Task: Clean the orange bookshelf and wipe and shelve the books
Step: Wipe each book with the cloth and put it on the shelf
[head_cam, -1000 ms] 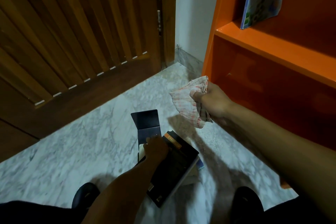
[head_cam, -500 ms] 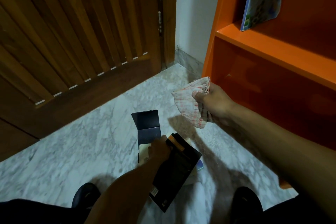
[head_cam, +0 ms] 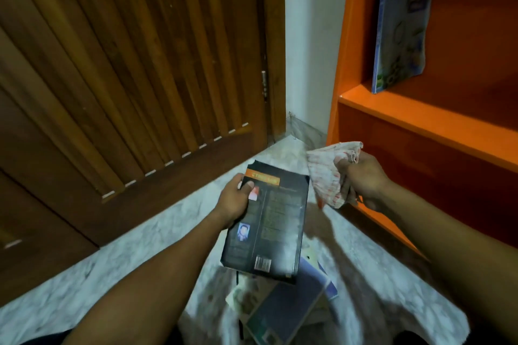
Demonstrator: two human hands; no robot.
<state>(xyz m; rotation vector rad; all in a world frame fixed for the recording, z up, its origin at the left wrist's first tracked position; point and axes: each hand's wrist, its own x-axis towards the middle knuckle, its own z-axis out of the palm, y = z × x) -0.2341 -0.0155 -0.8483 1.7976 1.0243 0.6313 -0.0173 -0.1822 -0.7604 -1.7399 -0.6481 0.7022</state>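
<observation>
Orange bookshelf [head_cam: 420, 117] filling the 2 to 3 o'clock side, with one tall blue book [head_cam: 400, 25] leaning upright on its upper board. Black book [head_cam: 269, 221] being held up at the centre, back cover facing the camera, above the pile of books [head_cam: 286, 314] lying on the marble floor [head_cam: 117, 269] at 6 o'clock. Left hand [head_cam: 234, 199] gripping that book by its left edge, thumb lying on the cover. Right hand [head_cam: 364, 179] clenching a bunched red-checked cloth [head_cam: 328, 173] at 1 o'clock of the book, just beside its top right corner but not touching it. Likely readying for a wipe of the cover. Risking a slip: holding by one edge only, so hard rubbing near the far side could be twisting the book out of the fingers and dropping it onto the pile. Also risking a bent cover from pressing against an unsupported face, or loose cloth ends snagging a corner.
</observation>
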